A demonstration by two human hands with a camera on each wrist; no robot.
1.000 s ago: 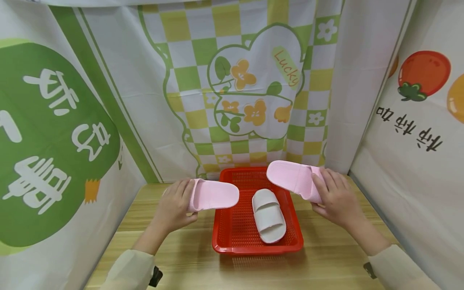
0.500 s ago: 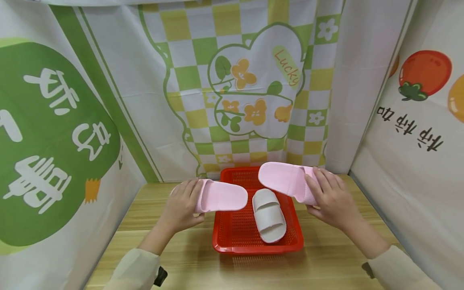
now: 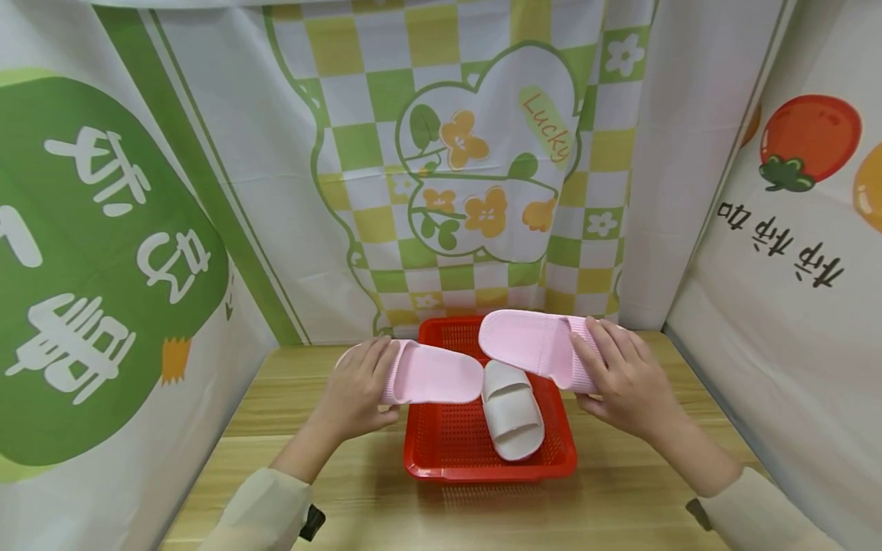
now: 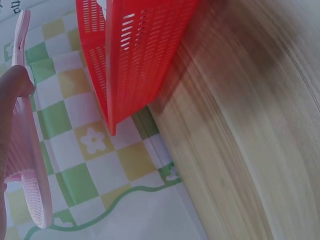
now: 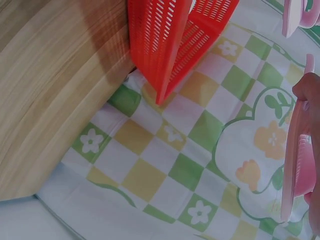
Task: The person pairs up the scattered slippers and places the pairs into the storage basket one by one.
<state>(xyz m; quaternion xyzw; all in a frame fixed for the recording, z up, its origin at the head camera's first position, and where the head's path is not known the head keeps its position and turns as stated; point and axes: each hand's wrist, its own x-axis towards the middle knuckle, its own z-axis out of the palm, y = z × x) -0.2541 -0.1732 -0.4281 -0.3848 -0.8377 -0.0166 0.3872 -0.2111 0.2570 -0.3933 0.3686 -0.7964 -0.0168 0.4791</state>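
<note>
My left hand (image 3: 360,389) grips a pink slide slipper (image 3: 441,373) across its ribbed strap, the bare sole end pointing right over the red basket. Across from it, my right hand (image 3: 623,379) holds the matching pink slipper (image 3: 527,340) by its strap, its sole end pointing left over the basket's back part. In the left wrist view the left slipper (image 4: 27,145) hangs above the table, level with the basket's side. A white slipper (image 3: 513,413) lies inside the red plastic basket (image 3: 441,472), on its right side, its top end close below the pink slippers.
The basket stands on a wood-grain table (image 3: 344,505), near its back edge. A checkered cloth (image 3: 386,229) with flower prints hangs right behind. Printed white cloth walls close in the left side (image 3: 227,367) and the right side (image 3: 779,337).
Both hands have moved inward with their pink slippers, the left to the right and the right to the left. The slippers' ends are now nearly together over the basket. The white slipper stays put.
</note>
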